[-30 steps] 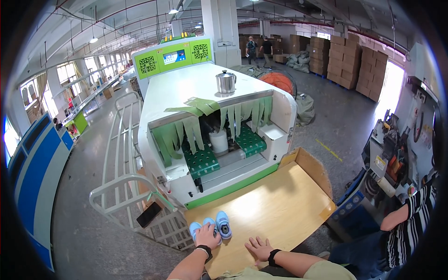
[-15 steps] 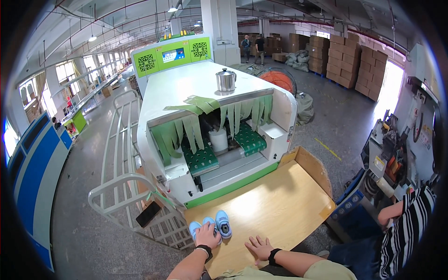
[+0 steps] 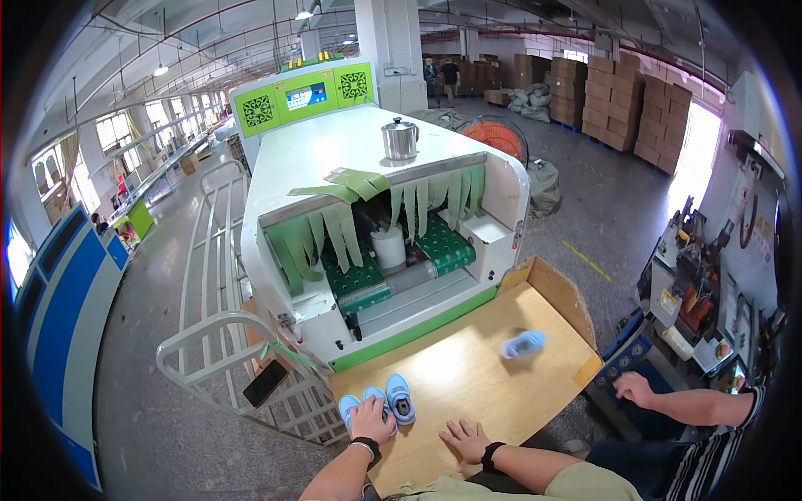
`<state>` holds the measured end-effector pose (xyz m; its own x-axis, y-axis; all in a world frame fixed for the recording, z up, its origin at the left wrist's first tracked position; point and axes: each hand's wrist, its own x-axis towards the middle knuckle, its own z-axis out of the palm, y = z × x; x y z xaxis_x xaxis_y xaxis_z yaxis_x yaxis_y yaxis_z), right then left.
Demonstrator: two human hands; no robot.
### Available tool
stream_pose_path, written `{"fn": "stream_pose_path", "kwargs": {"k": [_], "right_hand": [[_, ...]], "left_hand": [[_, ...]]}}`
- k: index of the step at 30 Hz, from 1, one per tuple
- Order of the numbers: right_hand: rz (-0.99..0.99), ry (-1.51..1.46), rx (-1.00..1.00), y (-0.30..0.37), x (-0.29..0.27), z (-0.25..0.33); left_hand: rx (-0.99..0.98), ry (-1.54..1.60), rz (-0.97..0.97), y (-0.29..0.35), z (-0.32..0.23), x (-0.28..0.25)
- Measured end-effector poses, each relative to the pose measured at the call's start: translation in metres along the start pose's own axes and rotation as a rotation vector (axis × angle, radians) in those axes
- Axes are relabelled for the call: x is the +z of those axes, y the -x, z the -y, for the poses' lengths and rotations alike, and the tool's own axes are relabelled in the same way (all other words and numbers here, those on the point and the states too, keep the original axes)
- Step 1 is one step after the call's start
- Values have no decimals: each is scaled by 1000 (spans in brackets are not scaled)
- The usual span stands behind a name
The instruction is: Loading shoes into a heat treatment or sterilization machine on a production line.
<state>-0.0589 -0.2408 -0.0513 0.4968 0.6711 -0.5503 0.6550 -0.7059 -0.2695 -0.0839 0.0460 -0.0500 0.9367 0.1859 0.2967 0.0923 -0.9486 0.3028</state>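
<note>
Light-blue shoes stand in a cluster at the left front of the wooden table (image 3: 468, 392). My left hand (image 3: 373, 420) lies over them, its fingers curled on the middle shoe (image 3: 373, 392) and partly hiding it. On its right a light-blue shoe (image 3: 400, 401) stands with its opening facing up; another shoe (image 3: 347, 407) shows on the left. Palm down, my right hand (image 3: 468, 442) rests on the wood with fingers spread and nothing in it. Farther right, a motion-blurred light-blue shoe (image 3: 524, 344) is over the table, apart from both my hands.
Beyond the table stands a white and green conveyor machine (image 3: 334, 142) with green strip curtains (image 3: 313, 242) and a metal pot (image 3: 400, 140) on top. A metal rack (image 3: 209, 334) bearing a phone (image 3: 265, 382) is at left. A co-worker's hand (image 3: 633, 389) is at right, near a blue machine.
A light-blue shoe has appeared over the table's right side. The co-worker's arm now reaches out toward the table. My hands have stayed in place.
</note>
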Motion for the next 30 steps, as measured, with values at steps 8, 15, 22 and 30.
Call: {"fn": "stream_pose_path", "kwargs": {"k": [8,15,22,30], "right_hand": [[-4,-14,-3,-1,1,-1],[4,10,10,0,2,4],[-133,-81,-79,-24,-17,-19],[-708,-208,11,-99,-148,-59]], "left_hand": [[3,15,-4,0,1,1],[-21,42,18,3,0,-1],[-9,15,43,2,-4,2],[-31,23,49,-18,-7,-12]]}}
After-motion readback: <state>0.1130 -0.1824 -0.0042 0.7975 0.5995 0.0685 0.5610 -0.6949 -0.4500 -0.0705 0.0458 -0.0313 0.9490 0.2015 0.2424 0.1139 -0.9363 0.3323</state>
